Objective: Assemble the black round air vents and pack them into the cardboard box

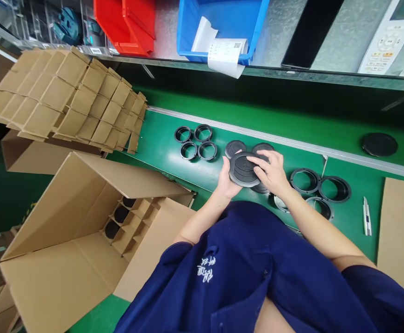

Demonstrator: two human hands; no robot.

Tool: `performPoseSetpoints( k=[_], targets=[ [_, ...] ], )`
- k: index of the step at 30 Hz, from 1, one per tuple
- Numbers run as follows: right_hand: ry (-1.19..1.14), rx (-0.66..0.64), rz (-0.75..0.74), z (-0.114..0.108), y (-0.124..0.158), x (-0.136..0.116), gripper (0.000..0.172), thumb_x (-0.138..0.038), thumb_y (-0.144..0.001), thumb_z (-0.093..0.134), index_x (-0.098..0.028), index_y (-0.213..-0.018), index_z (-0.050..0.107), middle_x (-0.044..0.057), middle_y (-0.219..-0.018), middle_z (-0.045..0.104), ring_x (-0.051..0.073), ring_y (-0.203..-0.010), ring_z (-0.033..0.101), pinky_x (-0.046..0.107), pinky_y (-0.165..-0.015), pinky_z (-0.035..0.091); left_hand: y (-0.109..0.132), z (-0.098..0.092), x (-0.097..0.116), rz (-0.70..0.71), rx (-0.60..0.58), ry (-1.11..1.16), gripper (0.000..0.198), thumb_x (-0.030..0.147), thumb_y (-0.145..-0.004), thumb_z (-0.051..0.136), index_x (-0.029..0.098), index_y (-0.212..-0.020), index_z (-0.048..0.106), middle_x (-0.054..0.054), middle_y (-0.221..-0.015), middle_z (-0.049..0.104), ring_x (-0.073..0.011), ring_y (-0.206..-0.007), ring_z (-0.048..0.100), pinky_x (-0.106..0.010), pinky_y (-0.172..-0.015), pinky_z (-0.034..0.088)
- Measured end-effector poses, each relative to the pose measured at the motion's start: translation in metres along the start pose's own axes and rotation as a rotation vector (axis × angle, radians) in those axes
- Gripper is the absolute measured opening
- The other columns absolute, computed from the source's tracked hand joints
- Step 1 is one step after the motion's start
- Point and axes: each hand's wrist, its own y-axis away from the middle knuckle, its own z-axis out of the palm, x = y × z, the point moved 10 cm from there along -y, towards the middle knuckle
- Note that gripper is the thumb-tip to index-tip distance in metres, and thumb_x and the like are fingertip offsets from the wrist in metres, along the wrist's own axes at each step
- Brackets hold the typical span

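Note:
A round black vent [244, 175] with slats across its face is held in front of my body, above the green bench [167, 159]. My left hand [228, 181] grips it by its left edge, with the thumb up along the rim. On the slatted face rest the bent fingers of my right hand [272, 170]. More round black discs lie under and behind my hands, among them one at the back left [235, 147] and one partly covered by my right fingers [261, 147]. Several open black rings [345, 189] lie right of my right forearm, one partly hidden by it.
Left of my hands sit several smaller black rings [208, 144]. An open carton [49, 277] with dividers and black pieces stands at lower left, below stacked cardboard dividers [83, 97]. On the right are a utility knife [367, 217], a cardboard sheet [401, 236] and a black disc [379, 144].

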Motion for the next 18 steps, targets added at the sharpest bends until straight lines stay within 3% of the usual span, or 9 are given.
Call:
performPoseSetpoints(
  k=[5, 9, 13, 16, 18],
  targets=[
    [-0.147, -0.091, 0.086, 0.024, 0.003, 0.006, 0.064, -0.061, -0.105, 0.027, -0.027, -0.108, 0.081, 0.010, -0.137, 0.060, 0.032, -0.135, 0.043, 0.059, -0.120, 0.030, 0.010, -0.010, -0.007, -0.061, -0.004, -0.070, 0.068, 0.070, -0.100, 0.037, 0.028, -0.150, 0.052, -0.014, -0.133, 0.069, -0.0335, -0.125, 0.065, -0.061, -0.109, 0.047],
    [-0.344, -0.052, 0.209, 0.021, 0.004, 0.010, 0.073, -0.067, -0.104, 0.018, -0.026, -0.116, 0.078, 0.010, -0.137, 0.060, 0.028, -0.134, 0.050, 0.053, -0.121, 0.034, 0.012, -0.014, -0.003, -0.059, -0.003, 0.001, 0.073, 0.072, -0.100, 0.031, 0.023, -0.148, 0.054, -0.016, -0.133, 0.069, -0.0355, -0.125, 0.065, -0.063, -0.109, 0.046],
    [-0.447, -0.004, 0.308, 0.018, 0.007, 0.023, 0.071, -0.067, -0.104, 0.019, -0.028, -0.116, 0.077, 0.009, -0.136, 0.060, 0.026, -0.133, 0.053, 0.049, -0.115, 0.045, 0.012, -0.020, -0.004, -0.092, 0.010, 0.022, 0.076, 0.074, -0.099, 0.033, 0.017, -0.143, 0.058, -0.019, -0.132, 0.069, -0.0368, -0.125, 0.065, -0.061, -0.108, 0.046],
    [-0.425, -0.001, 0.268, 0.022, 0.011, 0.023, 0.070, -0.063, -0.106, 0.016, -0.028, -0.127, 0.072, 0.010, -0.140, 0.058, 0.026, -0.135, 0.053, 0.050, -0.112, 0.048, 0.008, -0.027, -0.007, -0.107, 0.010, 0.070, 0.076, 0.073, -0.099, 0.033, 0.015, -0.142, 0.059, -0.020, -0.131, 0.069, -0.0369, -0.125, 0.065, -0.061, -0.108, 0.047],
    [-0.291, -0.083, 0.129, 0.033, 0.016, 0.009, 0.067, -0.065, -0.105, 0.021, -0.028, -0.134, 0.069, 0.011, -0.148, 0.053, 0.030, -0.142, 0.045, 0.056, -0.119, 0.040, 0.005, -0.038, -0.006, -0.090, 0.043, 0.090, 0.074, 0.071, -0.100, 0.034, 0.014, -0.138, 0.061, -0.019, -0.128, 0.071, -0.0353, -0.123, 0.066, -0.058, -0.108, 0.048]
  ],
)
